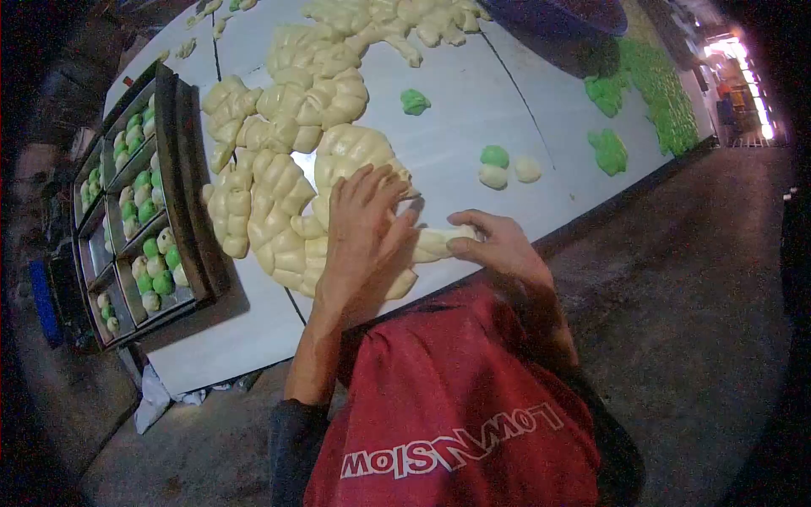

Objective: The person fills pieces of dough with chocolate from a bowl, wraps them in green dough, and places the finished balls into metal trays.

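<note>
Pale cream dough (274, 203), cut into many joined pieces, spreads over the white table in front of me. My left hand (363, 224) lies on its near part with fingers stretched out. To the right, my right hand (504, 248) pinches the end of a strip of dough (433, 245), which stretches between the two hands. Beyond the right hand sit a green dough ball (494, 155) and two cream dough balls (528, 168). A small green dough lump (415, 102) lies farther back. What is under my left palm is hidden.
On the left, a dark metal tray (173, 177) with compartments holds green and cream dough balls. A purple tub (562, 29) stands at the far side. Green dough (655, 97) lies along the right table edge (621, 184), with concrete floor beyond.
</note>
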`<state>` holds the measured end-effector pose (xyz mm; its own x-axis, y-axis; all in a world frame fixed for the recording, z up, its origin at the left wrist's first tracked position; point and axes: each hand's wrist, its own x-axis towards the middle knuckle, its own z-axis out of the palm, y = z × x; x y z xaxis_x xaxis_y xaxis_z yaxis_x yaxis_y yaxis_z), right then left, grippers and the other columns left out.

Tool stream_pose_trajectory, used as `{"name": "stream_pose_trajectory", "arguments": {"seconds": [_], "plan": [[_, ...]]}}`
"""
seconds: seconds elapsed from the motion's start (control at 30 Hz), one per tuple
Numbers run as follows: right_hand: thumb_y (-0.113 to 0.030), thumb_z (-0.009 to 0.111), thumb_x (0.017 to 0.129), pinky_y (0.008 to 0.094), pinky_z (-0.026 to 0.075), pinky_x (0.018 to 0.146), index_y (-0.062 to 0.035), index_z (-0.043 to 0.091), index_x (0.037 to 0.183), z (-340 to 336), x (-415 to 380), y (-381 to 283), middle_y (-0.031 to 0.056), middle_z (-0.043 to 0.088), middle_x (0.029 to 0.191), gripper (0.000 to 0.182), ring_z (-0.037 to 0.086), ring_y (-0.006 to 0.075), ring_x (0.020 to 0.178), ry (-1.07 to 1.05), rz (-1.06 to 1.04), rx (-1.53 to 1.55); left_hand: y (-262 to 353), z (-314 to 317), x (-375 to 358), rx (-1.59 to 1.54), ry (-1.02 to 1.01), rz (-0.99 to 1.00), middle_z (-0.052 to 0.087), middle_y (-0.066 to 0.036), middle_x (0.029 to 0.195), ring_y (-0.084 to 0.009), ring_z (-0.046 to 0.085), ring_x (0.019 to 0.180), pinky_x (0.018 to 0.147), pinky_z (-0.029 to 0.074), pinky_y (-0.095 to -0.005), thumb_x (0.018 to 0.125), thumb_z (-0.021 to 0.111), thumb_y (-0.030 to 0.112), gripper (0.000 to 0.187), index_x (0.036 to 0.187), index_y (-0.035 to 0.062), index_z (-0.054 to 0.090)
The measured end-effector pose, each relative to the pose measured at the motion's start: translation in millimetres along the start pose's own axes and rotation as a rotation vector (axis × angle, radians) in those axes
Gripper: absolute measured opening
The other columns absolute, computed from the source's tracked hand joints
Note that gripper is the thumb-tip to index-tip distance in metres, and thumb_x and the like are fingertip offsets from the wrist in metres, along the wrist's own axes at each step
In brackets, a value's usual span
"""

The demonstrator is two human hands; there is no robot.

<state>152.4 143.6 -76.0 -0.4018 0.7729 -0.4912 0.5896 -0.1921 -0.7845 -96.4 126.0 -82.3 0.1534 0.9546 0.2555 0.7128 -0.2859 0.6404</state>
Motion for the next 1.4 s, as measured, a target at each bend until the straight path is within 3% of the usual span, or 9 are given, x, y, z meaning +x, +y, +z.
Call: {"name": "stream_pose_trajectory", "arguments": {"seconds": [0.03, 0.17, 0.4, 0.57, 0.73, 0.9, 1.1, 1.23, 1.4], "plan": [[-0.041, 0.073, 0.085, 0.0368, 0.05, 0.073, -0.0036, 0.067, 0.113, -2.9, 2.7, 2.9, 0.0146, 0.064, 0.091, 0.047, 0.065, 0.0247, 0.083, 0.018, -0.215, -0.12, 3.7, -4.1, -1.6, -0.032, -0.012, 0.072, 0.058, -0.017, 0.127, -0.0364, 0.05, 0.124, 0.107, 0.033, -0.0495, 0.087, 0.068, 0.023, 0.038, 0.12, 0.0054, 0.063], [-0.035, 0.072, 0.087, 0.034, 0.051, 0.073, -0.0023, 0.064, 0.097, -13.3, 11.9, -3.3, 0.0122, 0.064, 0.088, 0.035, 0.064, 0.0214, 0.082, 0.007, -0.15, -0.097, 25.2, 4.2, -3.9, -0.153, -0.168, 0.057, 0.064, -0.015, 0.119, -0.0321, 0.058, 0.111, 0.098, 0.039, -0.0453, 0.084, 0.072, 0.023, 0.054, 0.133, 0.0075, 0.056], [-0.025, 0.063, 0.097, 0.0278, 0.049, 0.067, -0.0061, 0.059, 0.115, -12.0, 14.1, -0.9, 0.0042, 0.061, 0.087, 0.026, 0.06, 0.0111, 0.077, 0.063, -0.026, 0.443, 25.2, 24.0, -0.2, -0.328, -0.274, -0.131, 0.07, -0.019, 0.105, -0.0372, 0.064, 0.098, 0.09, 0.047, -0.0443, 0.083, 0.071, 0.018, 0.059, 0.139, 0.0098, 0.052], [-0.027, 0.068, 0.093, 0.0263, 0.049, 0.069, -0.004, 0.065, 0.111, -13.0, 16.0, -6.0, 0.0053, 0.063, 0.097, 0.029, 0.06, 0.0113, 0.083, -0.078, -0.266, 0.007, 22.5, 24.7, 2.1, -0.423, -0.223, -0.141, 0.069, -0.022, 0.097, -0.0397, 0.065, 0.09, 0.081, 0.05, -0.0467, 0.08, 0.07, 0.012, 0.061, 0.137, 0.0042, 0.051], [-0.021, 0.069, 0.093, 0.025, 0.048, 0.065, -0.0022, 0.063, 0.103, -11.5, 22.9, 7.4, 0.0017, 0.062, 0.086, 0.023, 0.058, 0.008, 0.077, -0.07, -0.13, 0.222, 34.6, 23.2, 2.1, -0.468, -0.124, -0.167, 0.069, -0.023, 0.099, -0.0391, 0.065, 0.086, 0.078, 0.051, -0.043, 0.077, 0.072, 0.012, 0.065, 0.138, 0.0004, 0.049], [-0.016, 0.069, 0.089, 0.0246, 0.05, 0.063, -0.0024, 0.063, 0.097, -9.8, 23.9, 4.6, 0.0019, 0.063, 0.083, 0.016, 0.059, 0.0079, 0.074, -0.004, -0.114, 0.25, 34.7, 18.9, 10.3, -0.395, -0.332, -0.312, 0.069, -0.022, 0.076, -0.0328, 0.07, 0.073, 0.069, 0.053, -0.0386, 0.083, 0.073, 0.028, 0.032, 0.099, -0.0004, 0.074], [-0.008, 0.066, 0.082, 0.0246, 0.047, 0.055, -0.0026, 0.063, 0.093, -25.3, 22.9, 20.5, 0.0039, 0.062, 0.082, 0.013, 0.059, 0.01, 0.066, 0.064, -0.006, 0.59, 30.5, 22.3, 4.0, -0.393, -0.29, -0.267, 0.069, -0.02, 0.075, -0.0339, 0.068, 0.069, 0.067, 0.053, -0.0402, 0.084, 0.067, 0.021, 0.024, 0.096, 0.0027, 0.075], [-0.012, 0.06, 0.086, 0.0253, 0.047, 0.062, -0.0035, 0.064, 0.103, -31.4, 19.3, 33.4, 0.0043, 0.061, 0.09, 0.02, 0.056, 0.01, 0.072, 0.088, -0.172, 0.837, 33.8, 13.7, 6.1, -0.351, -0.334, -0.305, 0.068, -0.02, 0.075, -0.0349, 0.067, 0.069, 0.068, 0.052, -0.0411, 0.085, 0.064, 0.021, 0.023, 0.094, 0.0029, 0.075], [-0.023, 0.058, 0.093, 0.0294, 0.047, 0.074, -0.0046, 0.063, 0.117, -44.0, 3.7, 1.0, 0.0055, 0.061, 0.092, 0.03, 0.058, 0.0165, 0.082, -0.081, -0.003, 0.142, 34.2, 6.8, 11.7, -0.419, -0.396, -0.42, 0.068, -0.018, 0.076, -0.0331, 0.066, 0.071, 0.07, 0.05, -0.041, 0.084, 0.071, 0.026, 0.03, 0.102, 0.0019, 0.073]]}}
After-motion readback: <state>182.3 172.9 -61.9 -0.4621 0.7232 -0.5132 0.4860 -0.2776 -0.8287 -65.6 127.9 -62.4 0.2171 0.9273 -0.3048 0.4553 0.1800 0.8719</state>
